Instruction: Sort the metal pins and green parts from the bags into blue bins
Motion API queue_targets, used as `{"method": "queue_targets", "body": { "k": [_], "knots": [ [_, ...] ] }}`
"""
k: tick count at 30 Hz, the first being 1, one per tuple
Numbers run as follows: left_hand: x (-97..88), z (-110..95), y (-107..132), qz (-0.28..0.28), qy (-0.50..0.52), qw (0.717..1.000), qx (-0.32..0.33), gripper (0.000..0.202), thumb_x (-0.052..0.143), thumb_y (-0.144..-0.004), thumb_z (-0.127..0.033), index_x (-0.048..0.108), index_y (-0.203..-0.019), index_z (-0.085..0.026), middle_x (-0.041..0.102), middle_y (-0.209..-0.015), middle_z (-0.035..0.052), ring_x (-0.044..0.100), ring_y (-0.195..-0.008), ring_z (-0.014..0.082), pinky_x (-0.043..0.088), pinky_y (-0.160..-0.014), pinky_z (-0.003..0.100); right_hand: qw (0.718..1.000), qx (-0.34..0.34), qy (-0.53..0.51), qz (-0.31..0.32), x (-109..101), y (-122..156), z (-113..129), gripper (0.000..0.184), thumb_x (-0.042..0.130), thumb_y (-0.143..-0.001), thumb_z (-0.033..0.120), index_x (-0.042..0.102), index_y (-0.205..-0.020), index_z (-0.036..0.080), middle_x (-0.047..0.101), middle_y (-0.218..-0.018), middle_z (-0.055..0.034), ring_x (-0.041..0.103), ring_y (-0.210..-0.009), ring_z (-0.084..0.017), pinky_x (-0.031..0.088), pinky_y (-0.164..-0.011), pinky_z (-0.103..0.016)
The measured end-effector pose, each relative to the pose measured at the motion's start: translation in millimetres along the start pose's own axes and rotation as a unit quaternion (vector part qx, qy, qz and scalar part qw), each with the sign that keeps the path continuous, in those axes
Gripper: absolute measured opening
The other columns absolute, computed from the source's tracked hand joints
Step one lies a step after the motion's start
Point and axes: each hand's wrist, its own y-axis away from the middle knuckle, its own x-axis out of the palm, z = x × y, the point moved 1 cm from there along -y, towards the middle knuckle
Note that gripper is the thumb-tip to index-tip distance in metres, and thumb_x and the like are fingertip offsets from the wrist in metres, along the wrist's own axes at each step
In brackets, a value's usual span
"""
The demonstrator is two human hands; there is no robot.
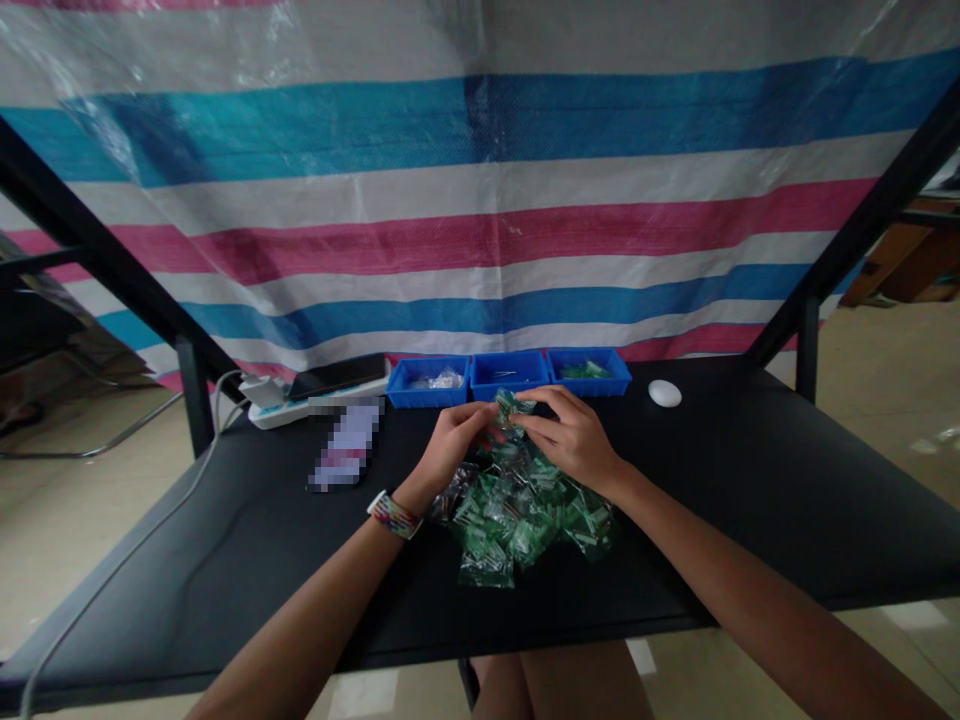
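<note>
- You pinched one green packet (513, 404) over the far edge of the pile (517, 515), left hand (456, 437) and right hand (568, 440) nearly closed on it, left fingertips partly hidden.
- Blue trays (484, 388) stood beyond the pile.
- A slack pinch could have dropped the packet into the pile; a low wrist could have scattered the pile's edge.
</note>
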Motion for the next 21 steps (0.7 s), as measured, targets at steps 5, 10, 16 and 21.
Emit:
{"method": "queue_targets", "body": {
  "k": [5,10,16,21],
  "knots": [
    [0.5,-1.6,0.1,-0.022,-0.014,0.999,0.025,0.034,0.08,-0.082,-0.05,0.077,-0.087,-0.017,0.076,-0.079,0.0053,0.072,-0.071,0.0196,0.05,-0.061,0.026,0.99,0.092,-0.091,-0.049,8.8,1.5,1.0,0.051,0.05,-0.101,0.008,0.062,-0.143,0.034,0.06,-0.143,-0.0109,0.065,-0.124,-0.025,0.059,-0.103,-0.046],
    [-0.6,-2.5,0.0,-0.024,-0.038,0.998,0.039,0.036,0.078,-0.085,-0.051,0.08,-0.092,-0.016,0.078,-0.075,0.006,0.07,-0.069,0.0191,0.05,-0.063,0.027,0.907,0.272,-0.311,-0.079,22.7,4.9,1.2,0.056,0.057,-0.101,0.027,0.045,-0.156,0.032,0.064,-0.136,-0.0117,0.073,-0.099,-0.021,0.066,-0.084,-0.038],
    [3.3,-4.5,2.7,0.001,-0.089,0.994,0.064,0.033,0.075,-0.089,-0.048,0.083,-0.092,-0.015,0.079,-0.077,0.0069,0.07,-0.073,0.0204,0.052,-0.067,0.029,0.876,0.328,-0.353,-0.031,25.9,4.9,8.8,0.037,0.067,-0.095,0.037,0.067,-0.13,0.027,0.074,-0.117,-0.0079,0.074,-0.101,-0.024,0.064,-0.087,-0.039],
    [7.4,-2.0,6.1,-0.009,-0.093,0.991,0.093,0.032,0.074,-0.091,-0.047,0.079,-0.094,-0.016,0.078,-0.084,0.0068,0.07,-0.075,0.0198,0.053,-0.069,0.028,0.838,0.363,-0.407,-0.032,28.7,2.9,10.8,0.028,0.071,-0.092,0.043,0.073,-0.115,0.026,0.079,-0.097,-0.0047,0.077,-0.077,-0.023,0.066,-0.079,-0.041]
  ]
}}
